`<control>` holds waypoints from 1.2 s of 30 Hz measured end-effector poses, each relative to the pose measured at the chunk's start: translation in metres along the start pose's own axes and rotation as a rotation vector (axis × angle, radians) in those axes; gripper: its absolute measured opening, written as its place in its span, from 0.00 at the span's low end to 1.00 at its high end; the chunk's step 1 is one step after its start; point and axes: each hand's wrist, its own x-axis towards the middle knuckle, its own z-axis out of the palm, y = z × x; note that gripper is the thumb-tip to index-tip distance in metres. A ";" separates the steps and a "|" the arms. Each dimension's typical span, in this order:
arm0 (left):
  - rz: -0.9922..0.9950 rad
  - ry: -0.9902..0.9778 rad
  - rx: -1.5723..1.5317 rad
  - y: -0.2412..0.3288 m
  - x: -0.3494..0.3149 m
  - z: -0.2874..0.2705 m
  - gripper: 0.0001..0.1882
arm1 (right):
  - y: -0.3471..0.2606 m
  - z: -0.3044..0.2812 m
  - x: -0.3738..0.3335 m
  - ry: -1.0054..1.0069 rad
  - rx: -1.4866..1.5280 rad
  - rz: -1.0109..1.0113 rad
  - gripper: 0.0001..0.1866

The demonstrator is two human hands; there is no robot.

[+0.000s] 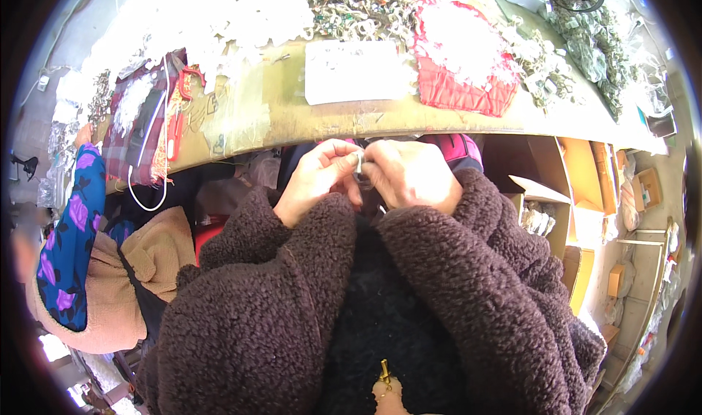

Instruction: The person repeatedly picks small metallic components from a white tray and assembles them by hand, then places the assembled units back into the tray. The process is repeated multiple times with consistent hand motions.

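Note:
My left hand (316, 179) and my right hand (415, 175) meet just in front of the near table edge, both closed with their fingertips together. Pinched between them is a small whitish piece (359, 163), mostly hidden by the fingers and too small to name. Beyond my hands a white rectangular sheet or pad (357, 73) lies on the yellowish table (248, 115). Behind it rises a heap of small curled pale and dark parts (362, 9). To its right a red quilted cloth (464, 86) carries a pile of white bits, washed out by glare.
At left a co-worker in a flowered blue sleeve (73, 232) reaches to the table beside a plaid cloth (121, 141) with a white cord loop (166, 174). More small parts (545, 68) lie at right. Open cardboard boxes (585, 174) stand right of my knees; something pink (459, 148) is under the edge.

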 end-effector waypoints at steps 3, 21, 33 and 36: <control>0.032 0.031 -0.002 0.005 0.008 0.013 0.15 | 0.002 -0.002 0.000 0.092 0.098 0.026 0.13; 0.564 0.505 0.435 0.059 0.033 -0.046 0.06 | 0.131 -0.049 0.141 0.020 -0.260 0.262 0.11; 0.588 0.518 0.486 0.051 0.032 -0.051 0.06 | 0.171 -0.059 0.159 0.095 0.066 0.318 0.12; 0.588 0.515 0.498 0.051 0.032 -0.051 0.06 | 0.169 -0.081 0.146 0.271 0.660 0.355 0.10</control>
